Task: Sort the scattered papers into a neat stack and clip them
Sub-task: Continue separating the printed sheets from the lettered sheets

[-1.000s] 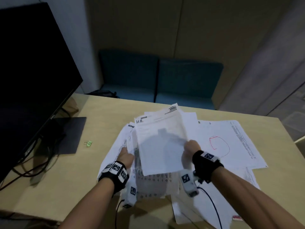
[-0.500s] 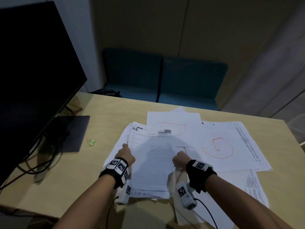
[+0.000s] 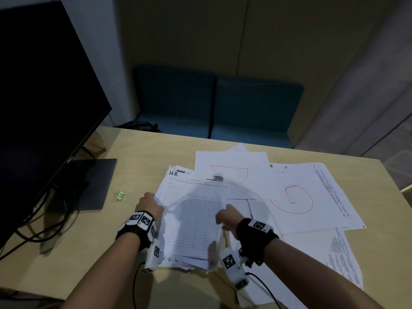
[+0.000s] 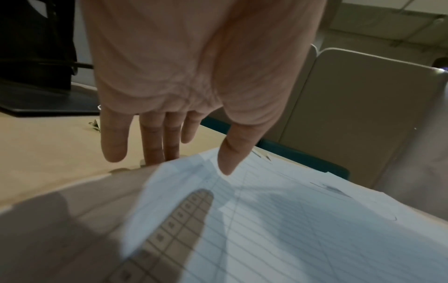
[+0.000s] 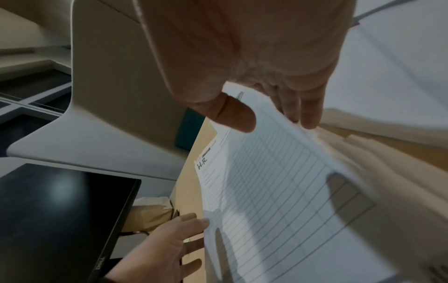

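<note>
A stack of papers [image 3: 191, 221] topped by a lined form marked "H.R." lies on the wooden table [image 3: 73, 262] in front of me. My left hand [image 3: 149, 205] rests with straight fingers [image 4: 114, 145] against the stack's left edge, thumb over the top sheet [image 4: 303, 220]. My right hand [image 3: 227, 216] pinches the right edge of the top sheets [image 5: 274, 181], thumb above and fingers [image 5: 308, 114] below, lifting that edge a little. More loose sheets [image 3: 296, 197] with red pen outlines spread to the right and behind. A small green binder clip [image 3: 119, 195] sits left of the stack.
A black monitor [image 3: 44, 103] stands at the left on a dark flat base [image 3: 89, 184], with cables [image 3: 42, 233] trailing over the table. Teal seats [image 3: 214, 108] stand beyond the far edge. More printed sheets [image 3: 341, 259] lie at the near right.
The sheets I held raised a second ago have come down flat onto the stack. Both hands dropped with them and now sit at the stack's two side edges.
</note>
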A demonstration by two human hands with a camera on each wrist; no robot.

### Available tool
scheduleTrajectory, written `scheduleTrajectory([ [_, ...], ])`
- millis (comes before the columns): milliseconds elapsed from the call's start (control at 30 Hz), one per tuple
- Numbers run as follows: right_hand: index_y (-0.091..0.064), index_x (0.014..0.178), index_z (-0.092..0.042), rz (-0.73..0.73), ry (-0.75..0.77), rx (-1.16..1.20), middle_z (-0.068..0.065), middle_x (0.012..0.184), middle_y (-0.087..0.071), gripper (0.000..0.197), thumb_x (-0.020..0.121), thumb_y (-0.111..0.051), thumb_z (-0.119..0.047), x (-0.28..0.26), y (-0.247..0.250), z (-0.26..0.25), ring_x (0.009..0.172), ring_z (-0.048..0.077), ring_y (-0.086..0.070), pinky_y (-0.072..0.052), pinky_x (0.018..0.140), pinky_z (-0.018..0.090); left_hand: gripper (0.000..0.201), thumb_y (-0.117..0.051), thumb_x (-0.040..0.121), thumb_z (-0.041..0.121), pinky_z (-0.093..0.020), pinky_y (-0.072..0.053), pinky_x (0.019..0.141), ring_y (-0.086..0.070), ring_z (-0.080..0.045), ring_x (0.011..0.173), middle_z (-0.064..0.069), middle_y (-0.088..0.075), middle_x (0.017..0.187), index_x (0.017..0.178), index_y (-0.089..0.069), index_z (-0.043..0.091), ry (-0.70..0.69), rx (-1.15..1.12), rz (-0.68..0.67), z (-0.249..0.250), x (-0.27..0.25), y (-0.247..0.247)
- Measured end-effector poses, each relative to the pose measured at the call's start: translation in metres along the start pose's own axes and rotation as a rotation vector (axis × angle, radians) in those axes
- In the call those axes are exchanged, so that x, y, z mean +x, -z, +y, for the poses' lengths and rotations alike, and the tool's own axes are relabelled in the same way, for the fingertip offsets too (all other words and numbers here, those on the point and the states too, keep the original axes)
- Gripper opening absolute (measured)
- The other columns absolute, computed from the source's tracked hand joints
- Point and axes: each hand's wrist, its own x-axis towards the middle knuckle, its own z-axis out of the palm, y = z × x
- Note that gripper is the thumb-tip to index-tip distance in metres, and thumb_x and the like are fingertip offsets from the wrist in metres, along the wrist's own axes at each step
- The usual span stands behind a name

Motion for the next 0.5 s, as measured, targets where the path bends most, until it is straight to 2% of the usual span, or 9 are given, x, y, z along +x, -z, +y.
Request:
scheduleTrajectory([
  [33, -0.043, 0.129, 0.0, -0.014, 0.015, -0.014, 0.02, 0.124, -0.052, 0.047, 0.082, -0.048, 0.004, 0.001, -0.002, -0.001, 0.097, 0.023, -0.045, -0.043, 0.089, 0.035, 0.059, -0.06, 0.085, 0.012, -0.039, -0.047, 0.092, -0.052, -0.038, 0.119, -0.02, -0.048, 0.134, 0.137, -0.035, 0.003, 0.011, -0.002, -0.002, -0.001, 0.0, 0.0],
  [100, -0.05, 0.102, -0.013, -0.079, 0.031, -0.002, 0.013, 0.12, -0.051, 0.028, 0.08, -0.05, 0.005, 0.005, -0.004, -0.003, 0.094, 0.022, -0.043, -0.04, 0.081, 0.032, 0.057, -0.059, 0.086, 0.012, -0.04, -0.048, 0.092, -0.052, -0.038, 0.119, -0.02, -0.047, 0.134, 0.136, -0.034, 0.002, 0.035, 0.001, -0.012, 0.0, -0.001, 0.001],
  [133, -0.048, 0.093, -0.013, -0.111, 0.044, -0.015, 0.015, 0.124, -0.053, 0.024, 0.077, -0.051, 0.005, 0.005, -0.005, -0.004, 0.091, 0.023, -0.045, -0.04, 0.076, 0.031, 0.056, -0.059, 0.086, 0.013, -0.04, -0.048, 0.092, -0.052, -0.038, 0.118, -0.021, -0.047, 0.134, 0.135, -0.034, 0.001, 0.043, 0.004, -0.014, 0.0, -0.002, 0.001],
  [200, -0.049, 0.102, -0.005, -0.148, 0.073, -0.012, 0.022, 0.128, -0.054, 0.034, 0.07, -0.052, 0.004, 0.008, -0.006, -0.002, 0.085, 0.023, -0.047, -0.04, 0.066, 0.027, 0.057, -0.059, 0.086, 0.014, -0.041, -0.048, 0.094, -0.052, -0.038, 0.119, -0.02, -0.046, 0.134, 0.136, -0.033, 0.002, 0.053, 0.006, -0.014, 0.001, -0.002, 0.001],
  [233, -0.047, 0.112, -0.002, -0.153, 0.083, 0.015, 0.023, 0.125, -0.056, 0.044, 0.068, -0.053, 0.003, 0.01, -0.005, -0.001, 0.082, 0.022, -0.047, -0.038, 0.062, 0.026, 0.058, -0.059, 0.086, 0.014, -0.041, -0.048, 0.096, -0.051, -0.038, 0.12, -0.02, -0.045, 0.136, 0.136, -0.033, 0.003, 0.058, 0.009, -0.011, 0.002, -0.002, 0.0],
  [300, -0.037, 0.13, -0.001, -0.106, 0.113, 0.027, 0.021, 0.109, -0.058, 0.057, 0.076, -0.052, 0.005, 0.011, 0.002, -0.002, 0.077, 0.023, -0.048, -0.037, 0.058, 0.027, 0.061, -0.059, 0.086, 0.015, -0.042, -0.045, 0.102, -0.044, -0.037, 0.126, -0.019, -0.04, 0.139, 0.139, -0.03, 0.006, 0.064, 0.039, 0.009, 0.005, -0.003, -0.003],
  [367, -0.031, 0.14, -0.003, 0.01, 0.16, -0.018, 0.016, 0.107, -0.057, 0.058, 0.085, -0.048, 0.002, 0.016, 0.014, -0.001, 0.084, 0.026, -0.054, -0.043, 0.064, 0.028, 0.068, -0.061, 0.084, 0.018, -0.044, -0.039, 0.106, -0.034, -0.035, 0.132, -0.015, -0.033, 0.144, 0.142, -0.026, 0.01, 0.031, 0.101, 0.038, 0.009, -0.006, -0.007],
  [433, -0.039, 0.136, -0.006, 0.182, 0.2, -0.138, 0.015, 0.119, -0.058, 0.051, 0.087, -0.049, -0.006, 0.019, 0.032, -0.002, 0.102, 0.029, -0.058, -0.047, 0.082, 0.032, 0.08, -0.064, 0.081, 0.025, -0.046, -0.035, 0.109, -0.023, -0.032, 0.139, -0.01, -0.022, 0.151, 0.147, -0.019, 0.016, -0.071, 0.213, 0.03, 0.013, -0.01, -0.012],
  [500, -0.044, 0.131, -0.005, 0.341, 0.196, -0.223, 0.017, 0.127, -0.054, 0.045, 0.087, -0.052, -0.01, 0.028, 0.056, -0.001, 0.115, 0.032, -0.054, -0.044, 0.095, 0.035, 0.094, -0.064, 0.081, 0.033, -0.046, -0.028, 0.114, -0.006, -0.031, 0.147, -0.005, -0.003, 0.16, 0.152, -0.004, 0.02, -0.184, 0.345, -0.044, 0.016, -0.012, -0.019],
])
